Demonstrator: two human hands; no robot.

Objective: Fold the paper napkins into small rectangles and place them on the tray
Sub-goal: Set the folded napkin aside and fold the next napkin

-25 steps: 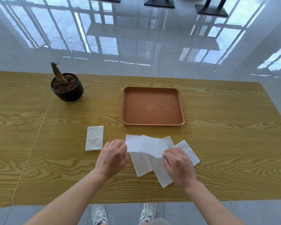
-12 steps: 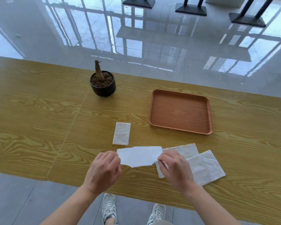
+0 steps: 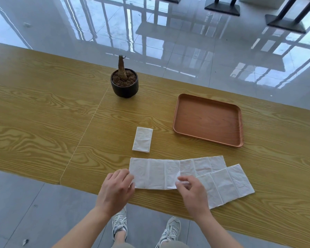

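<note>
A white napkin strip (image 3: 154, 173) with crease lines lies flat near the table's front edge. My left hand (image 3: 117, 189) pinches its left end and my right hand (image 3: 191, 191) pinches its right lower corner. Two more unfolded napkins (image 3: 222, 181) lie overlapping to the right, partly under the strip. One napkin folded into a small rectangle (image 3: 142, 139) lies just behind. The brown tray (image 3: 239, 122) sits further back on the right with nothing in it.
A black pot (image 3: 124, 86) with soil and a bare stem stands behind and to the left. A seam (image 3: 86, 129) runs across the wooden table top. The table's front edge is close to my hands. Glossy floor lies beyond.
The napkin, held in the air between both hands before, now lies flat on the table. My view has shifted left, so the tray and pot sit further right in the frame.
</note>
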